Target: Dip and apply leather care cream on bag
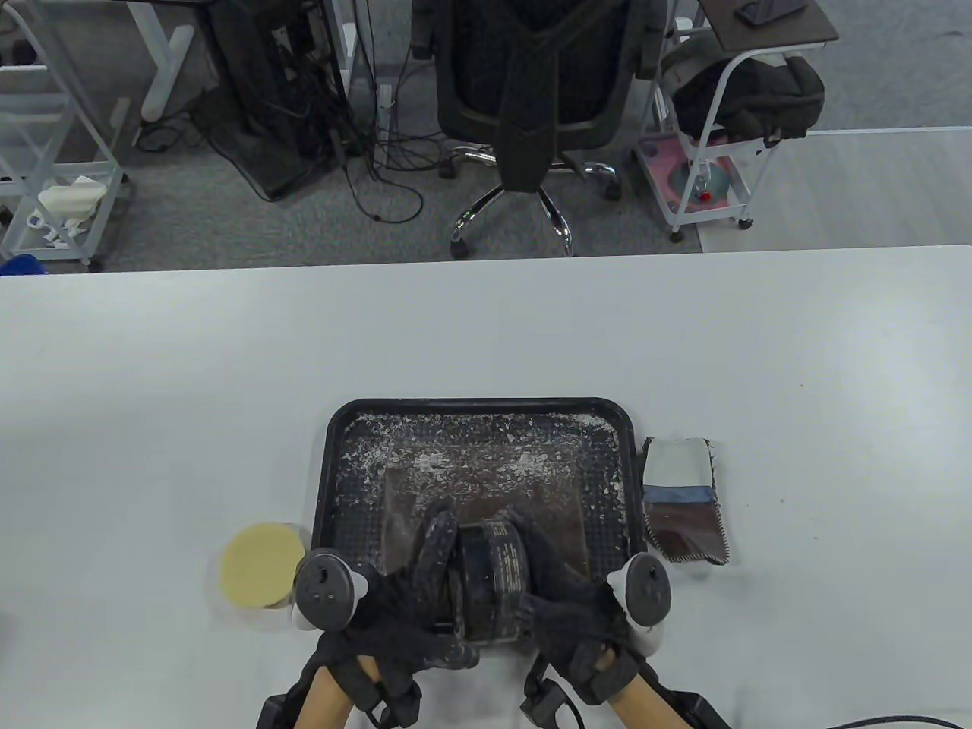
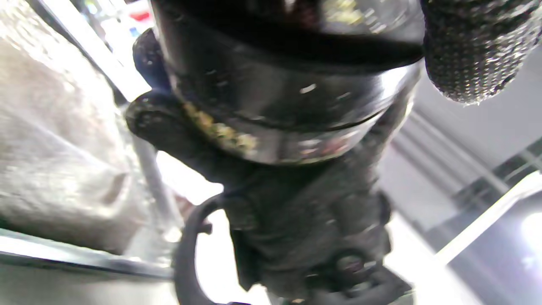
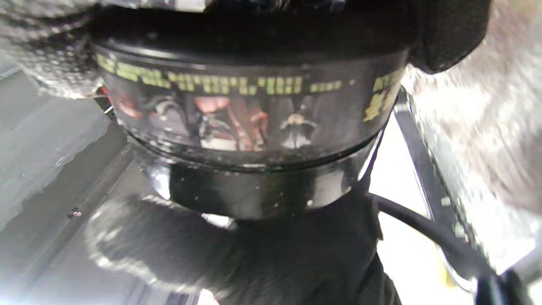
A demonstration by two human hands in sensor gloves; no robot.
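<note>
From above, the left hand [image 1: 410,600] and the right hand [image 1: 566,600] both wrap curled fingers around a round black jar [image 1: 490,581], lying sideways over the near edge of the crumb-speckled black tray [image 1: 338,456]; I think they are twisting the lid off, so one hand should hold firm while the other turns slowly. In the left wrist view the jar [image 2: 288,84] looks shiny and smooth against knitted gloves. In the right wrist view the jar [image 3: 250,118] shows yellow letters; a soft yellow sponge [image 1: 258,566] waits beside the tray.
</note>
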